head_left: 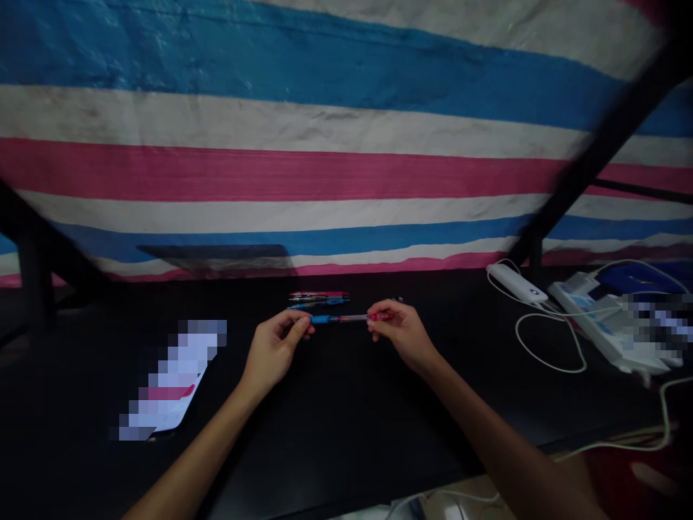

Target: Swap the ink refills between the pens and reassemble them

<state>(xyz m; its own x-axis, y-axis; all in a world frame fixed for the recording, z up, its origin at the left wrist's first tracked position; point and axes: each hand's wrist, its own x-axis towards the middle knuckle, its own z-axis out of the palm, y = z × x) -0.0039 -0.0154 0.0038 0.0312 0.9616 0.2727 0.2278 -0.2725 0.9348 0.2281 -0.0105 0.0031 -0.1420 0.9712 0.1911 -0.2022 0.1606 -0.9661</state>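
A pen (354, 318) lies level between my two hands, above the black table. Its left part is blue, the middle looks clear, and the right end is red; whether it is one piece or two parts set end to end I cannot tell. My left hand (276, 347) pinches the blue end between thumb and fingers. At the red end, my right hand (403, 331) has its fingers closed in a pinch. Just beyond the hands a few more pens (319, 295), red, dark and blue, lie side by side. A small dark thing behind my right hand is mostly hidden.
On the left of the black table (325, 419) lies a phone (178, 383) with a lit, blurred screen. To the right are a white power bank (517, 283), a looping white cable (552, 370) and a white device (606, 321). Striped sheeting (325, 173) hangs behind dark frame bars (595, 152).
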